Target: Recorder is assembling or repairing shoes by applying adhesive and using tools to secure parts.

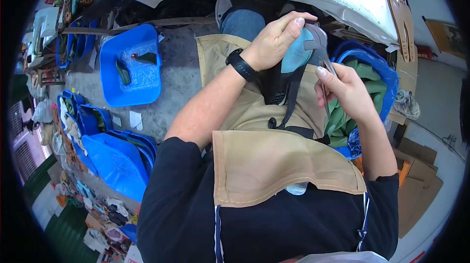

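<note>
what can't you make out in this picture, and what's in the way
- Head view: the underside of the teal piece, facing away from the camera.
- Head view: part of the grey metal tool's handles, behind the right hand.
- Head view: the floor of the right-side blue tub, under green pieces.

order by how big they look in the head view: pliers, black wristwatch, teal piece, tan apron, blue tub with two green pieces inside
1. Tan apron
2. Blue tub
3. Pliers and teal piece: too close to rank, as both are partly covered
4. Black wristwatch
</note>
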Available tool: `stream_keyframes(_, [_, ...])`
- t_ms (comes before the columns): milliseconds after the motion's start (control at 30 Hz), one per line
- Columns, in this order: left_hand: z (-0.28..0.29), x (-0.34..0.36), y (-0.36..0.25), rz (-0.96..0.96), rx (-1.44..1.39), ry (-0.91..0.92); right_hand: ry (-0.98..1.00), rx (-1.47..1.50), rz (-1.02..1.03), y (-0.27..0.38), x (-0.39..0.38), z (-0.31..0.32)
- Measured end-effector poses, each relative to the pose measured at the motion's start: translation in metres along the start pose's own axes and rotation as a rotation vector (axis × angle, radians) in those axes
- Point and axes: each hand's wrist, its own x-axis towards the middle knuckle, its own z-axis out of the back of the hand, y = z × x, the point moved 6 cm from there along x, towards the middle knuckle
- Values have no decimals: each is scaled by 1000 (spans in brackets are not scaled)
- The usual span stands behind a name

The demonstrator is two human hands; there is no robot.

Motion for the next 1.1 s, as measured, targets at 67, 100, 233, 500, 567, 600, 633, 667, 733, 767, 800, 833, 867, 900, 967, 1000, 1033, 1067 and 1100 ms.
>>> stream_keyframes(67, [-2,-1,2,44,-7,-19,-126,-517,33,9,-3,-1])
stream_keyframes(100, [-2,-2,3,67,-11,-30,-188,-775,47,14,-5,0])
stream_keyframes(233, [5,5,6,20,2,-99,-176,-916,70,24,-12,19])
stream_keyframes(500, [11,2,-6,-52,-11,-128,-134,-325,222,4,-5,21])
stream_keyframes(567, [9,1,-10,-74,-6,-143,-121,-280,165,5,-5,18])
stream_keyframes(600, [9,0,-12,-86,-4,-150,-115,-257,137,6,-5,16])
stream_keyframes(633, [9,-1,-14,-98,-2,-157,-109,-235,109,7,-5,14])
stream_keyframes(667, [8,-2,-13,-96,-1,-158,-108,-234,109,10,-6,11])
stream_keyframes(733, [9,-5,-7,-21,-17,-180,-139,-522,103,18,-8,3])
stream_keyframes(767, [10,-7,-5,17,-23,-192,-153,-665,100,21,-8,0])
stream_keyframes(800, [11,-9,-3,55,-29,-206,-166,-808,99,22,-8,-2])
stream_keyframes(833, [10,-10,-6,55,-25,-201,-170,-803,100,19,-8,-2])
stream_keyframes(867, [12,-12,-12,28,-14,-235,-158,-681,148,13,-5,-5])
stream_keyframes(900, [13,-14,-19,0,-1,-266,-148,-555,194,4,-2,-8])
stream_keyframes(967, [16,-17,-29,-54,24,-329,-124,-303,286,-4,2,-12])
stream_keyframes(1000, [17,-21,-30,-49,33,-330,-118,-295,289,-5,3,-15])
stream_keyframes(1033, [17,-23,-31,-42,16,-330,-111,-235,291,-6,4,-18])
stream_keyframes(1067, [17,-25,-31,-34,-1,-327,-105,-174,293,-7,4,-21])
stream_keyframes(1100, [18,-26,-31,-28,-19,-324,-102,-114,293,-8,3,-24])
